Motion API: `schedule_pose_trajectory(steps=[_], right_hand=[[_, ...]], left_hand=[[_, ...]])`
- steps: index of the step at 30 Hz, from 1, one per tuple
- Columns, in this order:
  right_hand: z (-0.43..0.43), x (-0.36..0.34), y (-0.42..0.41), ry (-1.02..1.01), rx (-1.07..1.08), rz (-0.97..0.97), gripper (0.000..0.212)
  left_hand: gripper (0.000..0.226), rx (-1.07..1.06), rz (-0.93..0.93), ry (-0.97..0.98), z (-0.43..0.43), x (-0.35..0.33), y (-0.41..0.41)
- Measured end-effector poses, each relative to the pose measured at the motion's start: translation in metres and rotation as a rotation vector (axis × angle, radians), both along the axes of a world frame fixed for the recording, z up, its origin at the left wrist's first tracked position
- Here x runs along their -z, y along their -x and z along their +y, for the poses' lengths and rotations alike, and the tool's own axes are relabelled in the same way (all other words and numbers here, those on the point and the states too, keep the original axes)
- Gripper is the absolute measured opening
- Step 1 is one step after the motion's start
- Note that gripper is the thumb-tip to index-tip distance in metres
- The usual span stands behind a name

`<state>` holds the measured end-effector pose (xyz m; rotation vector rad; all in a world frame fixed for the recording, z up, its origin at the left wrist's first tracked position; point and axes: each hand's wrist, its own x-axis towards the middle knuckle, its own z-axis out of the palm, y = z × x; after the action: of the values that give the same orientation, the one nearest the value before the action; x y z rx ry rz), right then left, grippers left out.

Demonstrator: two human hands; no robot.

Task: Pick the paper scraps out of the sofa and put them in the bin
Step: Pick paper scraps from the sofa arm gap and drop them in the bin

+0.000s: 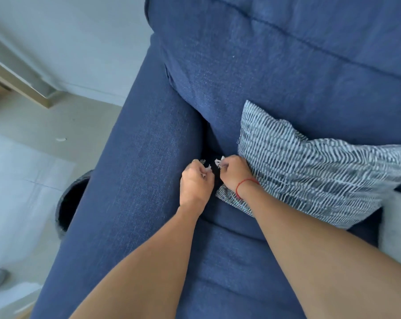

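Both my hands are at the dark gap between the blue sofa's armrest (135,180) and its seat cushion (231,261). My left hand (196,183) is closed on small white paper scraps (206,169) that stick out of its fingers. My right hand (235,172), with a red string on the wrist, pinches more white paper scraps (219,162) just above the gap. The bin (68,203) is a dark round opening on the floor, left of the armrest and partly hidden by it.
A blue-and-white striped throw pillow (310,166) leans on the back cushion right beside my right hand. A white fluffy thing (400,226) lies at the right edge. One small white scrap (61,139) lies on the pale floor, near a wooden-edged cabinet (22,88).
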<state>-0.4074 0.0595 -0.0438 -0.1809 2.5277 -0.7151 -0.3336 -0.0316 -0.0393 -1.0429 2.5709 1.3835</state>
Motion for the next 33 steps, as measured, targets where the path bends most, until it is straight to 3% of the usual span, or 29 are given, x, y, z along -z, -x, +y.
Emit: schedule_pose_trajectory(steps=[3, 6, 11, 14, 23, 30, 33], right_hand=[[-0.005, -0.020, 0.000, 0.072, 0.014, 0.008, 0.022], [-0.022, -0.036, -0.005, 0.126, 0.019, 0.010, 0.023], [-0.087, -0.059, -0.030, 0.169, -0.008, 0.019, 0.024], [-0.137, -0.077, -0.047, 0.218, -0.061, 0.017, 0.012], [-0.274, -0.073, -0.132, 0.240, -0.261, -0.114, 0.017], [-0.334, -0.066, -0.183, 0.193, -0.368, -0.204, 0.017], [-0.345, -0.065, -0.190, 0.138, -0.471, -0.272, 0.032]], left_hand=[[0.006, -0.043, 0.041, -0.043, -0.012, -0.026, 0.004], [0.027, -0.078, 0.103, -0.039, -0.033, -0.048, 0.001], [0.020, -0.147, 0.179, 0.043, -0.103, -0.068, -0.037], [0.019, -0.288, 0.151, 0.050, -0.157, -0.070, -0.073], [0.017, -0.605, -0.073, 0.059, -0.284, -0.052, -0.177], [0.019, -0.659, -0.086, 0.020, -0.319, -0.042, -0.209], [0.027, -0.636, -0.113, -0.023, -0.326, -0.042, -0.214]])
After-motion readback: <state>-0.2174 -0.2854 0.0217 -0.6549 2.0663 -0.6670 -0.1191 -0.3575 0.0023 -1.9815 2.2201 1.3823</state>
